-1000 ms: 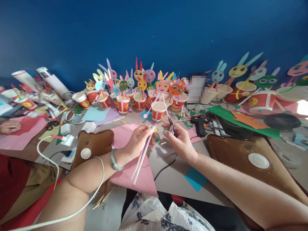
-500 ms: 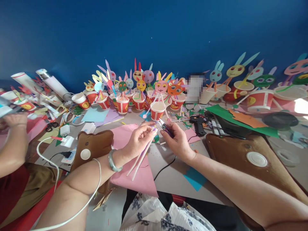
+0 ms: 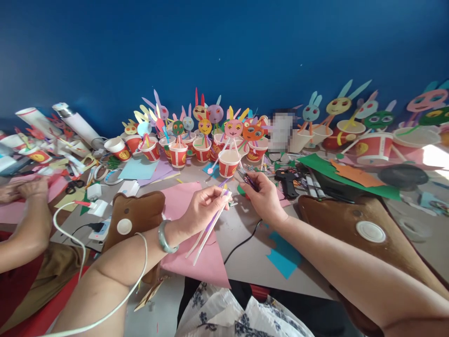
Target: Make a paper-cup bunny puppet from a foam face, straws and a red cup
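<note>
While paper-faced cups (image 3: 228, 164) stand assembled across the middle of the frame, the white strips (image 3: 206, 237) hang unattached.
Just left of centre, the left hand (image 3: 206, 203) pinches them together, lower ends free; right of centre, the right hand (image 3: 264, 194) grips scissors (image 3: 250, 181), apart from the strips.

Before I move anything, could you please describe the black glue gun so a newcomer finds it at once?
Below the blue wall, find the grey table. On it, just right of the person's right hand, lies the glue gun. Its black pistol shape sets it apart from the flat green paper and brown pouch nearby.
</note>
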Demonstrator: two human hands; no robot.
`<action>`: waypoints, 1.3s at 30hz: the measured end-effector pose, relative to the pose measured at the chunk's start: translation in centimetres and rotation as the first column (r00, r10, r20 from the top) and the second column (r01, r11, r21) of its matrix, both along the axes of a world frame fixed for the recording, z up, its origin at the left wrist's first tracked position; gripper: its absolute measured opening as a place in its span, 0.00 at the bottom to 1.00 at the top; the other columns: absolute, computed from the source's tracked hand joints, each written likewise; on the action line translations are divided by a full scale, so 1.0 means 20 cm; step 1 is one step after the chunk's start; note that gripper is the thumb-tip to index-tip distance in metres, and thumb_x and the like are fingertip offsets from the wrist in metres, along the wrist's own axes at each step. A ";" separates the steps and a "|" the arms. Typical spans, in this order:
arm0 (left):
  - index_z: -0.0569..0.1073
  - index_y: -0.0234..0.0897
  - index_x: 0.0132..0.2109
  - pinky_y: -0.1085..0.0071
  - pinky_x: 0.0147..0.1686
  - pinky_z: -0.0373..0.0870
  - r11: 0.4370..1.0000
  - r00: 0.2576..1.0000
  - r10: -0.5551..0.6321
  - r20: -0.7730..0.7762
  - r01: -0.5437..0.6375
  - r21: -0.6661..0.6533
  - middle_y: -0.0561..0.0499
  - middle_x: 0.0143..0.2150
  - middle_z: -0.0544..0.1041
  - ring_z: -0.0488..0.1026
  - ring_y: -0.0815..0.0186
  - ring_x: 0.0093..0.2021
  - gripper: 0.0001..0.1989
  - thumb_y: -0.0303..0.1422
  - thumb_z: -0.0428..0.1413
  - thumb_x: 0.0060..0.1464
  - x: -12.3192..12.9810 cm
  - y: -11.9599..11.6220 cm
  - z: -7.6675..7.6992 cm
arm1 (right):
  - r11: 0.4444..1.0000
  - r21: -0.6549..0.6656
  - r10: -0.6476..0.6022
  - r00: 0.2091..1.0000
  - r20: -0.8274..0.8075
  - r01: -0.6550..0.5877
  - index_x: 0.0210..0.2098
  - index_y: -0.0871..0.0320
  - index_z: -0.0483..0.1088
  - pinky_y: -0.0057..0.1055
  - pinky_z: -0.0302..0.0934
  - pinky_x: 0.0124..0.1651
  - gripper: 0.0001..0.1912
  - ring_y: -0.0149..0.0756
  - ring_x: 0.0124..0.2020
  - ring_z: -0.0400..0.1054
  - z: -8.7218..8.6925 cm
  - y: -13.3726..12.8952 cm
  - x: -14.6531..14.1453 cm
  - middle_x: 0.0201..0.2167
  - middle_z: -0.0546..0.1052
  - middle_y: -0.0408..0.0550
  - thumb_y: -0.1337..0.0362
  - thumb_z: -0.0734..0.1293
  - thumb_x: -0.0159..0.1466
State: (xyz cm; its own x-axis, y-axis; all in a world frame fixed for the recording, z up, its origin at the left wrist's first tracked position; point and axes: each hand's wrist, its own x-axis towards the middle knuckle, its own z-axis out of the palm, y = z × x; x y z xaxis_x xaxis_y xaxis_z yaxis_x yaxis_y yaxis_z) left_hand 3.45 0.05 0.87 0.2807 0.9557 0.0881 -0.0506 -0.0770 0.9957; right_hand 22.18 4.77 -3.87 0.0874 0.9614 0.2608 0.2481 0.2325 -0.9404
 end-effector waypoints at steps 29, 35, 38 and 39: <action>0.71 0.36 0.34 0.69 0.34 0.71 0.963 0.982 0.033 0.187 0.019 -0.270 0.50 0.31 0.79 0.75 0.66 0.30 0.15 0.44 0.60 0.54 0.03 0.01 0.04 | 0.877 -0.165 0.470 0.877 0.102 -0.451 0.39 0.57 0.81 0.33 0.66 0.40 0.19 0.40 0.40 0.75 0.27 -0.09 0.04 0.37 0.82 0.49 0.49 0.66 0.65; 0.69 0.37 0.32 0.69 0.33 0.70 0.949 0.978 -0.030 0.205 0.092 -0.302 0.51 0.29 0.78 0.75 0.67 0.29 0.17 0.45 0.62 0.51 0.02 0.01 0.05 | 0.941 -0.069 0.330 0.943 -0.043 -0.332 0.33 0.57 0.78 0.39 0.68 0.44 0.15 0.41 0.37 0.75 0.19 -0.10 0.02 0.33 0.82 0.49 0.50 0.71 0.61; 0.69 0.37 0.33 0.70 0.32 0.69 0.946 0.971 -0.055 0.234 0.125 -0.299 0.52 0.27 0.77 0.75 0.66 0.29 0.16 0.45 0.61 0.53 0.02 0.01 0.03 | 0.971 0.014 0.237 0.972 -0.001 -0.237 0.32 0.56 0.77 0.38 0.68 0.42 0.13 0.40 0.36 0.74 0.17 -0.10 0.02 0.32 0.81 0.48 0.52 0.70 0.62; 0.69 0.37 0.33 0.70 0.30 0.69 0.946 0.968 -0.052 0.244 0.126 -0.299 0.52 0.27 0.77 0.75 0.66 0.29 0.15 0.44 0.61 0.53 0.02 0.01 0.02 | 0.983 0.047 0.180 0.984 0.015 -0.180 0.31 0.55 0.76 0.38 0.67 0.41 0.13 0.40 0.36 0.73 0.17 -0.10 0.02 0.33 0.81 0.48 0.52 0.70 0.62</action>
